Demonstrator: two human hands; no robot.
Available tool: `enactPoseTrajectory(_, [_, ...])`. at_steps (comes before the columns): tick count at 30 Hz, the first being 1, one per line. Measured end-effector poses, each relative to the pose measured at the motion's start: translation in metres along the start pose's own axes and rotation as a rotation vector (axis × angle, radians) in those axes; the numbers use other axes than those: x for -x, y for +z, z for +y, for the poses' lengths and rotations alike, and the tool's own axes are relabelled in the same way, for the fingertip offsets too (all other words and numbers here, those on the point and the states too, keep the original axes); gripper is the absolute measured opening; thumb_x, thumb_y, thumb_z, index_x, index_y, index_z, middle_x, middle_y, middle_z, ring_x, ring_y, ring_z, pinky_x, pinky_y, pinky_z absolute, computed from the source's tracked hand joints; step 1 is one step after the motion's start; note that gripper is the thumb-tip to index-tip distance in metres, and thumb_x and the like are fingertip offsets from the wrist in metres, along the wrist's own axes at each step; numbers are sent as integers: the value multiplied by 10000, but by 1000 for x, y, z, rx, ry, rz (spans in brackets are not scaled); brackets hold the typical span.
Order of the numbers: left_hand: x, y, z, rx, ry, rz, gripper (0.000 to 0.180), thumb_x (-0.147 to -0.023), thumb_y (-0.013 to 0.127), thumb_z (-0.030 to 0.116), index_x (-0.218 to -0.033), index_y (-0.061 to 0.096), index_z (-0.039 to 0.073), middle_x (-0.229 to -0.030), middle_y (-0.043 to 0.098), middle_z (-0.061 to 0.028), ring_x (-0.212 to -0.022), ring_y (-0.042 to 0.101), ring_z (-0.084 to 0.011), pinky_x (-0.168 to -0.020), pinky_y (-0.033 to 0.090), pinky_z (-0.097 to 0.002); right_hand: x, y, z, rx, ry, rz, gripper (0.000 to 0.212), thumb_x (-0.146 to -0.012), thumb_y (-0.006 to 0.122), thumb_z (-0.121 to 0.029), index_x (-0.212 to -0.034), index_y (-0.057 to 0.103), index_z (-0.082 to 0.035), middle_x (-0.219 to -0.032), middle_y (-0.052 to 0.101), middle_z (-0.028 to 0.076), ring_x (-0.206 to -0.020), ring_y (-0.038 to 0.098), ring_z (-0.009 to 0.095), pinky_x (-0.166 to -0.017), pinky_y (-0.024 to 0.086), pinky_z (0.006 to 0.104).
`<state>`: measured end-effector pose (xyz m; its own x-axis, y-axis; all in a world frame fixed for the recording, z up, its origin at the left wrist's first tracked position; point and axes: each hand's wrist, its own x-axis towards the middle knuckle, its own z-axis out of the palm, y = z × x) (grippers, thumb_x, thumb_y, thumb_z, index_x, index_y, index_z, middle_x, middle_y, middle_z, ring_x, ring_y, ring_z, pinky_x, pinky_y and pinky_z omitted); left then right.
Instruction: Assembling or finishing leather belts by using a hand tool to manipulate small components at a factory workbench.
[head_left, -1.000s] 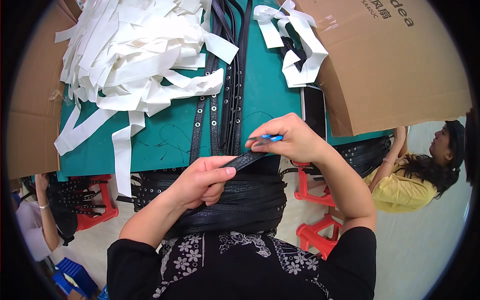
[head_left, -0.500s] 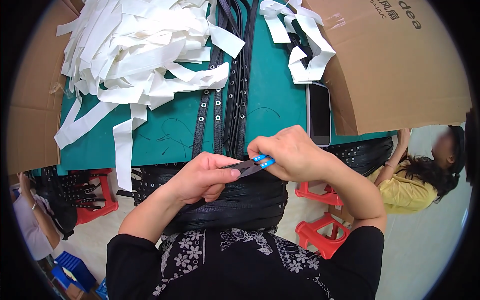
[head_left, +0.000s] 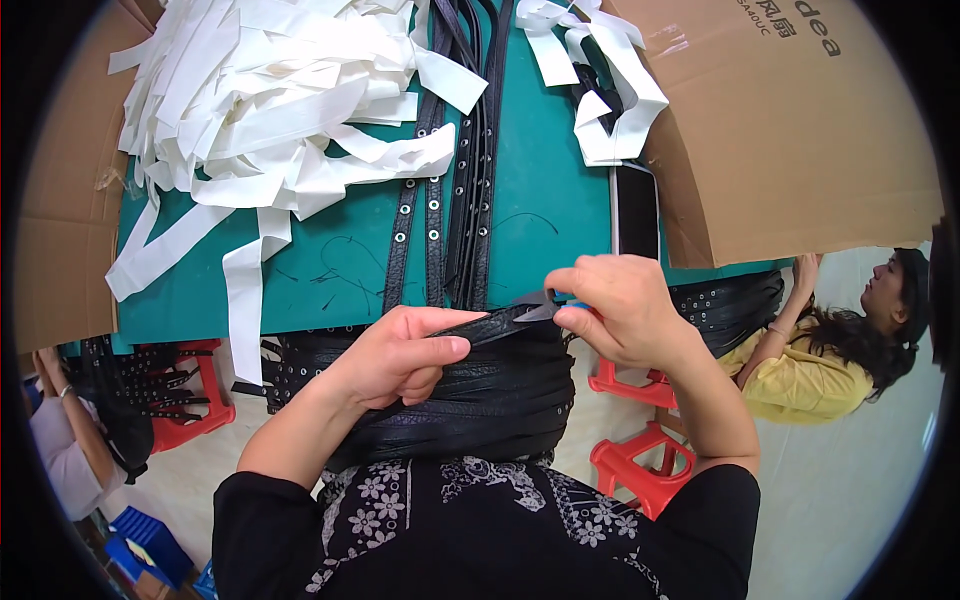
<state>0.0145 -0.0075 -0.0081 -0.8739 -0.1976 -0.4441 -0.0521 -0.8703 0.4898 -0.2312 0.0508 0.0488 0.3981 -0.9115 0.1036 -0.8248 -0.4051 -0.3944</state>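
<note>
My left hand (head_left: 408,357) pinches a black leather strap (head_left: 487,327) between thumb and fingers, its end pointing right. My right hand (head_left: 620,305) is closed around small thread snips (head_left: 537,309) with blue handles, mostly hidden by the fingers. The grey blades lie at the strap's end; whether they touch it I cannot tell. A thick bundle of black straps (head_left: 470,410) lies across my lap below both hands. More black straps with metal eyelets (head_left: 433,215) run away from me along the green table (head_left: 550,240).
White fabric strips (head_left: 270,110) are heaped at the far left. A phone (head_left: 637,212) lies beside a cardboard box (head_left: 800,140) on the right. Another box (head_left: 70,190) stands left. Red stools (head_left: 640,465) are below. A person in yellow (head_left: 800,375) works at right, another person (head_left: 75,450) at left.
My right hand has moved right with the snips, away from my left fingers. More of the strap shows between the hands, and the blades now sit at its right end.
</note>
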Motion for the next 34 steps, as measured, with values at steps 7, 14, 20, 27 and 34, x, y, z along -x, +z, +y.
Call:
enactPoseTrajectory(7, [0,-2,-3,77,-15,-75,328,-885,505,86,-1209,503,37,-436,318,68,-331,228,-22,-326,189,-197,0,7,0,9,-57,28,146,-788,589,-241,-814,571,-98,-559,463,28,-502,498,208,-446,356,323])
enactPoseTrajectory(14, [-2,-4,-4,107,-33,-71,344,-889,457,60,-1226,465,-8,-387,247,43,-296,185,-49,-305,182,-216,-5,10,-1,18,-78,36,154,-765,607,-255,-799,570,-109,-549,453,20,-496,492,199,-452,350,323])
enactPoseTrajectory(20, [-3,-8,-5,180,-40,-131,336,-894,441,55,-1225,465,0,-384,241,37,-290,186,-50,-301,173,-220,-6,12,0,34,-99,60,182,-758,612,-286,-792,569,-112,-540,431,16,-480,471,196,-445,335,318])
enactPoseTrajectory(27, [-3,-9,-7,235,-61,-150,341,-897,427,51,-1232,453,-1,-384,234,37,-289,182,-53,-299,168,-223,-6,14,2,55,-158,101,186,-754,617,-301,-787,568,-124,-534,402,9,-469,452,185,-439,323,308])
enactPoseTrajectory(34, [-2,-6,-3,120,-55,-107,367,-885,461,61,-1248,444,5,-382,246,30,-287,187,-57,-297,180,-226,-4,16,4,13,-110,67,166,-754,617,-279,-786,569,-123,-547,443,13,-486,479,191,-446,341,314])
